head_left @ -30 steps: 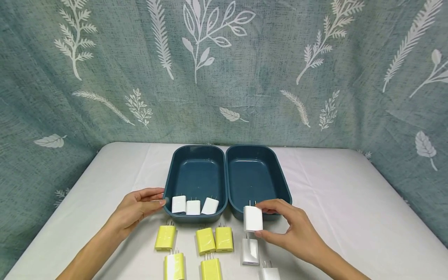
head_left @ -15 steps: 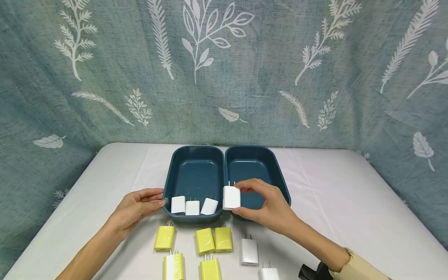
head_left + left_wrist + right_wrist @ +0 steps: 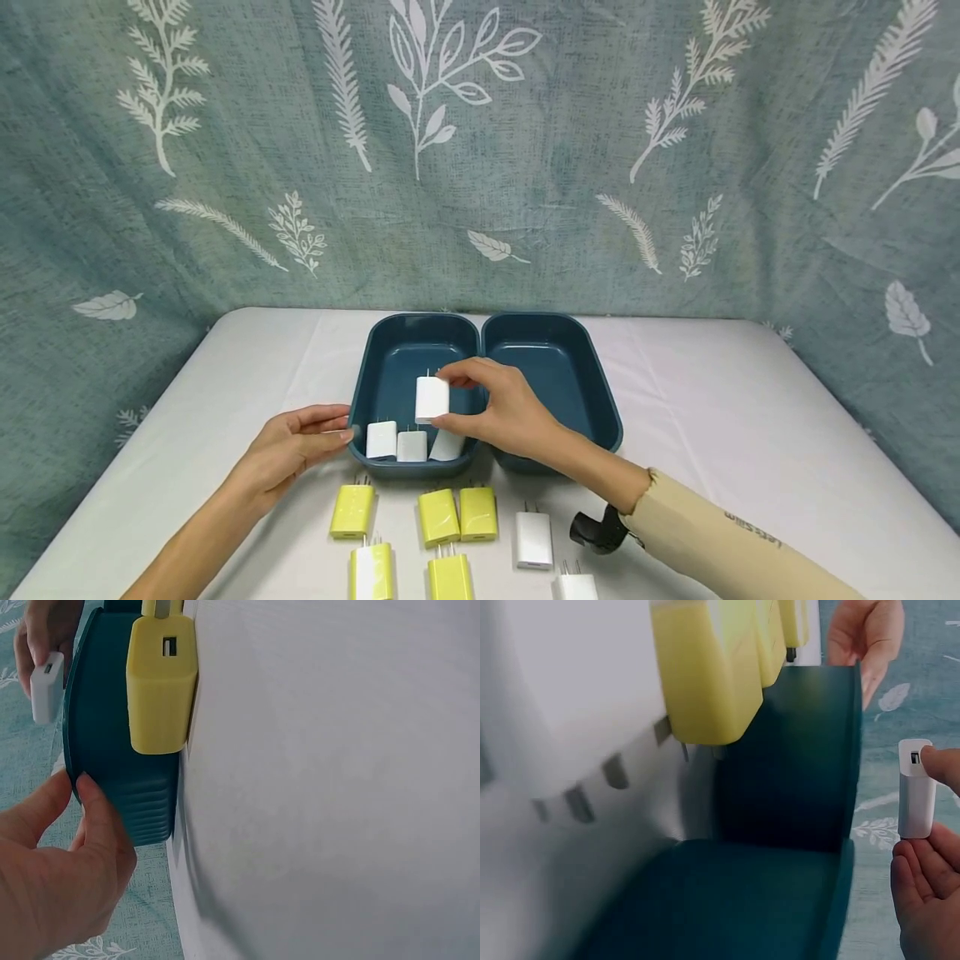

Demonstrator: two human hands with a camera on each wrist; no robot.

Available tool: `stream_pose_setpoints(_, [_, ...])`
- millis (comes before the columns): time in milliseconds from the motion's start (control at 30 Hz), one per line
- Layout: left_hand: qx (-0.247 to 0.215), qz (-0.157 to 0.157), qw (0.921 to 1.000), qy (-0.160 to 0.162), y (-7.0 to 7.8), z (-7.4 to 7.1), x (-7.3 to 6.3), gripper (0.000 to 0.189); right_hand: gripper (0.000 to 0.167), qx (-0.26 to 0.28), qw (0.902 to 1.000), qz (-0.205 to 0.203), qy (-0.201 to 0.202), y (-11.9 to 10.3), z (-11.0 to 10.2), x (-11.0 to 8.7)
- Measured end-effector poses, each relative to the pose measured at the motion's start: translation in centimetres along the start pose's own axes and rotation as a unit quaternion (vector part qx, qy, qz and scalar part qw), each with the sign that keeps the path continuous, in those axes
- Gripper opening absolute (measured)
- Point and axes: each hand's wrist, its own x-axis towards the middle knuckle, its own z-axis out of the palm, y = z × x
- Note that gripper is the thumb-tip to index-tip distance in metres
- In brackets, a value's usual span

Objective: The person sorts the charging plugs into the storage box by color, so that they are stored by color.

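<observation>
Over the left blue tray [image 3: 360, 400], my right hand [image 3: 495, 408] pinches a white USB charger [image 3: 432, 400] between thumb and fingers, prongs pointing away. In the right wrist view that charger [image 3: 916, 791] shows its USB port beside the thumb. Three more white chargers [image 3: 382, 439] lie along the tray's near side, one partly covered by the right hand. At the same tray's left rim, my left hand [image 3: 300, 446] grips the edge between thumb and fingers; the left wrist view shows this hand [image 3: 67, 862] pinching the rim.
Several yellow chargers [image 3: 352, 511] lie on the white tablecloth in front of the trays, one with a white face. Two white chargers [image 3: 533, 540] lie nearer the right forearm. A second blue tray [image 3: 611, 417] adjoins the first. A black wrist camera [image 3: 600, 532] hangs under the right sleeve.
The right hand has carried the white charger from in front of the right tray, leftward and away, to over the left tray. The left hand has stayed at the rim.
</observation>
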Motion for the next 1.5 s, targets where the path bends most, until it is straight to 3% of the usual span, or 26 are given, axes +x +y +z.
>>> stream_pose_setpoints(200, [-0.003, -0.003, 1.0000, 0.004, 0.1, 0.1, 0.0, 0.060, 0.045, -0.009, 0.9988, 0.026, -0.041, 0.5, 1.0, 2.0])
stream_pose_setpoints(433, [0.002, -0.006, 1.0000, 0.007, 0.1, 0.2, 0.0, 0.060, 0.044, -0.058, 0.9909, 0.068, -0.100, 0.7, 2.2, 4.5])
stream_pose_setpoints(667, [-0.008, -0.006, 0.9999, 0.005, -0.1, 0.0, 0.0, 0.059, 0.047, -0.096, 0.9827, 0.099, -0.124, 1.0, 3.5, 5.9])
stream_pose_setpoints(1000, [-0.008, 0.000, 1.0000, 0.002, 0.0, 0.0, 0.1, 0.059, 0.043, -0.091, 0.9809, 0.085, -0.149, 1.5, 3.6, 5.9])
stream_pose_setpoints(1500, [-0.004, 0.003, 1.0000, 0.006, -0.1, 0.0, 0.1, 0.059, 0.037, -0.056, 0.9887, 0.064, -0.123, 0.9, 1.3, 4.3])
